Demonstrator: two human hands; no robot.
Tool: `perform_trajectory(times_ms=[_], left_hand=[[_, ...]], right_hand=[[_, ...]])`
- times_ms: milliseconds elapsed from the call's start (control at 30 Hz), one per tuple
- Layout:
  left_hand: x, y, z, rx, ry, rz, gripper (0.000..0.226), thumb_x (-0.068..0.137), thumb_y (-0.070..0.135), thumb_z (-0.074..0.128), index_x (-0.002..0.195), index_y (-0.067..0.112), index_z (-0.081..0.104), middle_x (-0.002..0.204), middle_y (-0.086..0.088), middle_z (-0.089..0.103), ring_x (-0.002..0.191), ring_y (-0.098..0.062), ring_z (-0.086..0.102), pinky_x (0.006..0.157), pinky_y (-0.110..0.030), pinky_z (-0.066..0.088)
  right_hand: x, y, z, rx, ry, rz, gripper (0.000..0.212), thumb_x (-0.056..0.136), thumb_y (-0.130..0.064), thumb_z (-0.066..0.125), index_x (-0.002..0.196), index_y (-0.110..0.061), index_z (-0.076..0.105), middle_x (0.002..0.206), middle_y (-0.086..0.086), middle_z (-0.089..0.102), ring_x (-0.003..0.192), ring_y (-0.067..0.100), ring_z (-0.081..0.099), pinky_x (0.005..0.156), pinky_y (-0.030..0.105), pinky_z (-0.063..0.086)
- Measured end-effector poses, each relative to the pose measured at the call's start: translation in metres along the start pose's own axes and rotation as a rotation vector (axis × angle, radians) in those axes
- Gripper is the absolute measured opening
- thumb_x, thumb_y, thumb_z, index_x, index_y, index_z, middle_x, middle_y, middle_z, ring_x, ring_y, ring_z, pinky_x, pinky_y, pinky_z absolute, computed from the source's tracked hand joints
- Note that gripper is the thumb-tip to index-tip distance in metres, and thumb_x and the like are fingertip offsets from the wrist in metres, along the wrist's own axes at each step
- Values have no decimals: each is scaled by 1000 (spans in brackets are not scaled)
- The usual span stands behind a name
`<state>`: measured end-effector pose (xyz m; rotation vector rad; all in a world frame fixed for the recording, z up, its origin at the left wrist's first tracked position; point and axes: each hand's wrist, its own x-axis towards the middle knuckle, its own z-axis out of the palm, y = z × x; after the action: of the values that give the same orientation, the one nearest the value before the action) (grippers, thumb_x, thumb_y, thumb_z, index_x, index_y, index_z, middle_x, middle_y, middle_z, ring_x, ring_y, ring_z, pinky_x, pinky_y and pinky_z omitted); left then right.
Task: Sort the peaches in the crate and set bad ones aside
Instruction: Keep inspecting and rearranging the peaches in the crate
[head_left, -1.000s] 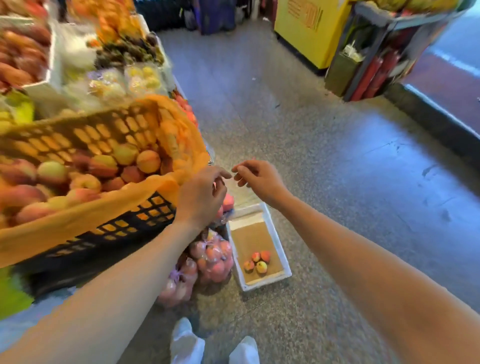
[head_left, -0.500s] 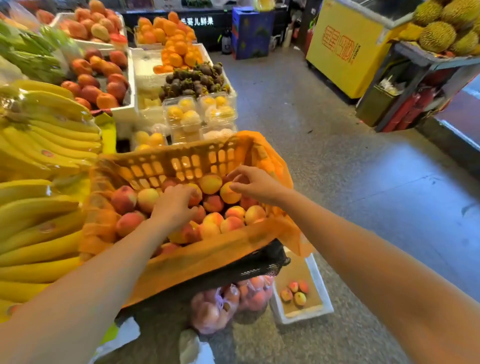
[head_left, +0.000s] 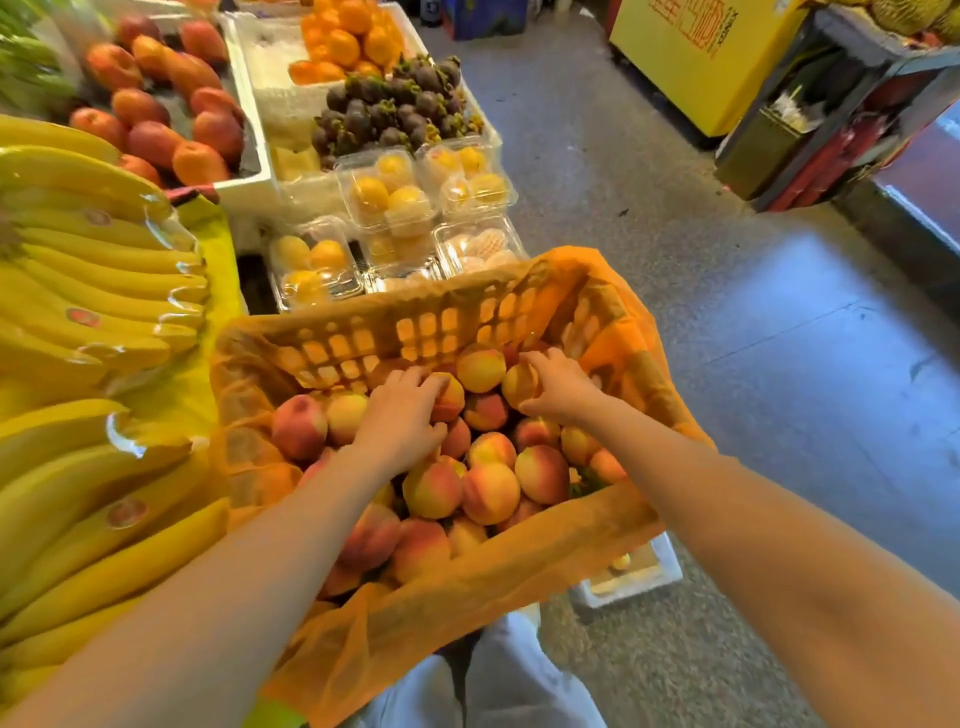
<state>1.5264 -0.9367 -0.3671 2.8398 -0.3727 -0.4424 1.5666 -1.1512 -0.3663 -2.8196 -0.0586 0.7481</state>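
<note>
The crate (head_left: 415, 322) is sitting at the front of the fruit stall, lined with an orange mesh liner (head_left: 467, 597) that is draping over its near rim. The peaches (head_left: 488, 488) are lying heaped inside it, yellow blushing to red.

The person's left hand (head_left: 400, 421) is lying palm down on the middle of the heap. Its fingers are bending over a reddish peach (head_left: 451, 400) with the thumb splaying out beside it, and it is not clear whether it is actually gripping the fruit. The right hand (head_left: 558, 387) is reaching into the far right corner of the crate, its fingers and thumb curling round a yellow peach (head_left: 517, 384).

Left of the crate, bananas (head_left: 93, 291) are lying in rows. They are wearing small red oval stickers (head_left: 83, 317) whose print is too small to read. Beyond the crate, clear clamshell boxes (head_left: 387, 195) are holding yellow fruit, with mangosteens (head_left: 395, 109), oranges (head_left: 343, 36) and red mangoes (head_left: 156, 109) standing in white boxes behind them.

At the top right, a yellow cabinet (head_left: 691, 62) is showing large red Chinese characters, cropped by the frame edge and tilted. A small line of letters beside them is too blurred to read.

A white foam box (head_left: 631, 584) is peeking out on the floor below the crate's near right corner.
</note>
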Motion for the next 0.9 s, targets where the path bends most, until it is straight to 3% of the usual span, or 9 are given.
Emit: perform_trajectory(times_ms=[167,333,467,567,667,700,833,900], left_hand=[[6,1,3,-36,36,-42,61,88,33,62,142,22,36,135,-10,41,121,-32,39,94,-44,45],[9,5,3,-57,39,-97,57,87,34,62,139,23,39,131,-10,42,120,-32,40,93,-43,45],[12,9,-4,-128,87,-78,57,86,38,63,138,24,43,130,-8,45,119,-29,40,95,-39,42],[11,17,-14,-374,87,10,70,81,41,71,141,29,38,139,-2,44,127,-22,40,103,-39,39],[7,31,-25,-596,19,69,83,73,46,77,143,33,34,140,4,43,127,-13,42,103,-37,41],[6,35,-29,-638,29,77,82,72,46,78,141,33,36,137,6,45,124,-13,44,100,-35,43],[4,33,-41,-747,108,46,67,73,45,77,131,31,46,117,9,53,105,-17,56,87,-34,50],[3,21,-47,-703,90,17,64,72,51,76,127,29,51,115,6,56,100,-16,57,86,-35,50]], right_hand=[[10,-2,-2,-117,7,9,82,78,-38,76,145,-17,32,146,15,25,134,35,33,99,41,42],[14,7,-7,-199,44,-130,88,71,-46,79,138,-12,34,132,11,51,123,30,46,82,36,46],[18,18,-23,70,-33,-161,70,69,-58,76,115,-12,52,116,7,61,105,26,58,78,36,50],[16,23,-36,390,-197,-165,57,77,-65,65,93,-9,62,95,3,65,88,20,62,72,31,52],[11,18,-42,693,-370,-115,77,74,-77,55,110,-11,68,107,9,70,99,22,68,94,33,52],[9,15,-43,748,-411,-112,83,73,-80,52,115,-9,66,105,14,69,94,23,68,94,33,50],[1,-5,-48,835,-498,-106,88,86,-76,36,118,3,62,86,17,61,69,19,60,72,28,49],[-2,-16,-48,825,-533,-101,86,90,-73,29,119,1,61,89,14,65,70,17,62,73,28,49]])
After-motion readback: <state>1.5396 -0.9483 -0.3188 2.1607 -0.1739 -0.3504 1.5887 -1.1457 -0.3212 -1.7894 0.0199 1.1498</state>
